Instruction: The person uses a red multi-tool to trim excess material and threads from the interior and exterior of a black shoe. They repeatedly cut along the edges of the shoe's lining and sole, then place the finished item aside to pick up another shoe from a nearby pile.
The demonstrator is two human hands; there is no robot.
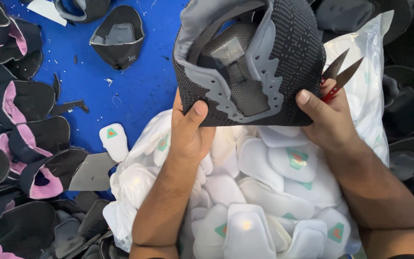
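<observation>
- The person holds a dark knit shoe upper [259, 62] up in front of the camera with both hands, above the work surface, its opening turned toward the viewer so the grey lining and the tongue inside show.
- The left hand [190, 129] grips the lower left edge of the upper; its fingers are closed on the fabric, thumb pressed on the outer face and the rest hidden behind.
- The right hand [329, 120] pinches the lower right edge, thumb on the front, which keeps the piece spread flat between the two hands.
- That same right hand also carries a pair of red-handled thread snips [339, 74], tucked in the palm with the blades pointing up and away from the fabric, parted at the tips.
- A grey zigzag overlay [269, 96] with punched eyelet holes runs around the throat of the upper, facing the viewer.
- Below the hands lies a clear plastic bag [370, 86], open and full of white padded tongue pieces [264, 192] with small green and red marks.
- One white piece [113, 139] lies alone on the blue tabletop [120, 86], just left of the bag.
- Black and pink uppers [29, 144] are piled along the left edge, and dark grey ones [413, 96] on the right.
</observation>
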